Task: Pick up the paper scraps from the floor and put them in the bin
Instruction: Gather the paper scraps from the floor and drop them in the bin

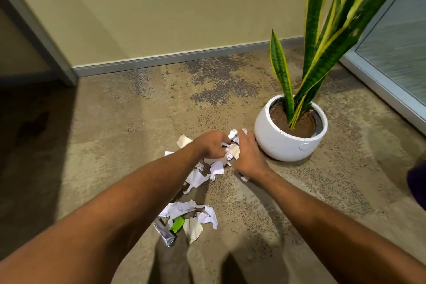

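Observation:
White and cream paper scraps (232, 148) lie bunched on the carpet between my two hands. My left hand (211, 144) curls its fingers round the left side of this bunch. My right hand (247, 157) cups the bunch from the right, fingers bent round the paper. More scraps (202, 175) trail beneath my left forearm. A second heap of scraps (186, 217) lies nearer to me, with a green piece (177, 225) and a silver wrapper (164, 234) in it. No bin is in view.
A white round pot (288, 143) with a tall snake plant (322, 41) stands just right of my right hand. A beige wall with a grey skirting board (173, 57) runs behind. A glass panel (396, 53) stands at right, a doorframe (34, 30) at left.

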